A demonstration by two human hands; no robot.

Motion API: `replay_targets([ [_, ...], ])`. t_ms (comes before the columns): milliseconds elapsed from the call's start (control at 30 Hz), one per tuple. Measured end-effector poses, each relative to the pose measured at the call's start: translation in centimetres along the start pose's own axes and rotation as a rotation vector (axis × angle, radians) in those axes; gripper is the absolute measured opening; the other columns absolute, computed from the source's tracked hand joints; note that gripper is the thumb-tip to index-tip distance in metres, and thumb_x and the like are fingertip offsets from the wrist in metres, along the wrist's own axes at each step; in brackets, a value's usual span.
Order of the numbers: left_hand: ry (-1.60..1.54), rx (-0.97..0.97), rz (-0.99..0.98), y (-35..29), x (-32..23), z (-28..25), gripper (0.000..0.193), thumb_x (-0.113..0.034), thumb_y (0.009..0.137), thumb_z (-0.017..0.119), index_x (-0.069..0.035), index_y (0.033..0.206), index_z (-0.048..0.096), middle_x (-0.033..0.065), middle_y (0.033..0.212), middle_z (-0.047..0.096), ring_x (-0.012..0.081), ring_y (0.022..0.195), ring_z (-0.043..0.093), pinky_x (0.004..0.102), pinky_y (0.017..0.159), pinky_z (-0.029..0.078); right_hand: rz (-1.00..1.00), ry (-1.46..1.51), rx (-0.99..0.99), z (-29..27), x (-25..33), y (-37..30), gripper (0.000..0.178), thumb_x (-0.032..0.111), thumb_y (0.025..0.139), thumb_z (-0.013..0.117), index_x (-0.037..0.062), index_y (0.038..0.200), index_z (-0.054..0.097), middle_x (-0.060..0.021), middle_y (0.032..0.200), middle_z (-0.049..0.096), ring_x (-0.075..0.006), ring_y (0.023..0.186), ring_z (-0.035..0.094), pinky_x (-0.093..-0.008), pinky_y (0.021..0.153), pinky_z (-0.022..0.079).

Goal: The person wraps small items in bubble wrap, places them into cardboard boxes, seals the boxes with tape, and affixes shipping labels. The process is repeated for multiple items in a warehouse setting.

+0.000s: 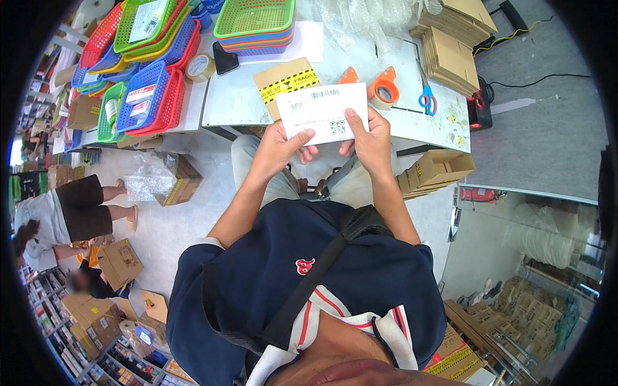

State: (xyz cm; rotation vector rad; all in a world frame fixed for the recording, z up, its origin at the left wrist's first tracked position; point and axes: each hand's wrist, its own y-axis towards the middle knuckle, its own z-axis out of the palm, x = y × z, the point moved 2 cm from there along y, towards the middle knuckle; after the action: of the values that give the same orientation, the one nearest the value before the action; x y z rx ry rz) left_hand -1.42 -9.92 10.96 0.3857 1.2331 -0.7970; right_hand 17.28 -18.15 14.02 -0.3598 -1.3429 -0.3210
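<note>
White paper (327,106) sits between thumbs (355,123) and, apparently, the fingers (308,154).

The white paper (325,112) partly hides the taped brown cardboard (283,82).

A person's left hand (278,147) and right hand (372,138) grip a white printed slip (315,114) at upper center of the frame, overlapping a cardboard piece (267,78) banded with black-and-yellow tape. An orange tape dispenser (388,78) and blue-handled scissors (425,101) lie at upper right; colorful plastic baskets (151,80) crowd the upper left.
</note>
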Motion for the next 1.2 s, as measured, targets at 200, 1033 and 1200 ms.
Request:
replay_targets([
  [200, 0.000, -0.019, 0.000, 0.0, 0.0, 0.0, 0.027, -0.018, 0.099, 0.068, 0.006, 0.111, 0.065, 0.0125, 0.079, 0.072, 0.0136, 0.060, 0.067, 0.0258, 0.052, 0.054, 0.004, 0.018, 0.015, 0.0, 0.0, 0.0, 0.032, 0.030, 0.103, 0.062, -0.0022, 0.102, 0.064, -0.0092, 0.073, 0.069, -0.0128, 0.044, 0.060, -0.0240, 0.037, 0.044],
  [1033, -0.032, -0.054, 0.102, 0.6, 0.2, 0.9, 0.022, -0.015, 0.099, 0.067, 0.005, 0.107, 0.062, 0.0114, 0.077, 0.069, 0.0156, 0.059, 0.065, 0.0274, 0.052, 0.054, -0.005, 0.029, 0.130, 1.6, -2.7, 0.4, 0.020, 0.018, 0.093, 0.075, -0.0012, 0.095, 0.072, -0.0056, 0.074, 0.070, -0.0075, 0.053, 0.059, -0.0226, 0.047, 0.048],
  [1200, 0.022, -0.092, 0.048, -0.1, 0.8, -0.4, 0.024, -0.013, 0.098, 0.067, 0.004, 0.112, 0.058, 0.0117, 0.076, 0.069, 0.0148, 0.057, 0.065, 0.0265, 0.049, 0.052, 0.075, -0.098, 0.119, 0.1, -2.4, 0.7, 0.023, 0.021, 0.092, 0.077, -0.0004, 0.085, 0.071, -0.0038, 0.069, 0.066, -0.0075, 0.050, 0.057, -0.0227, 0.045, 0.045],
])
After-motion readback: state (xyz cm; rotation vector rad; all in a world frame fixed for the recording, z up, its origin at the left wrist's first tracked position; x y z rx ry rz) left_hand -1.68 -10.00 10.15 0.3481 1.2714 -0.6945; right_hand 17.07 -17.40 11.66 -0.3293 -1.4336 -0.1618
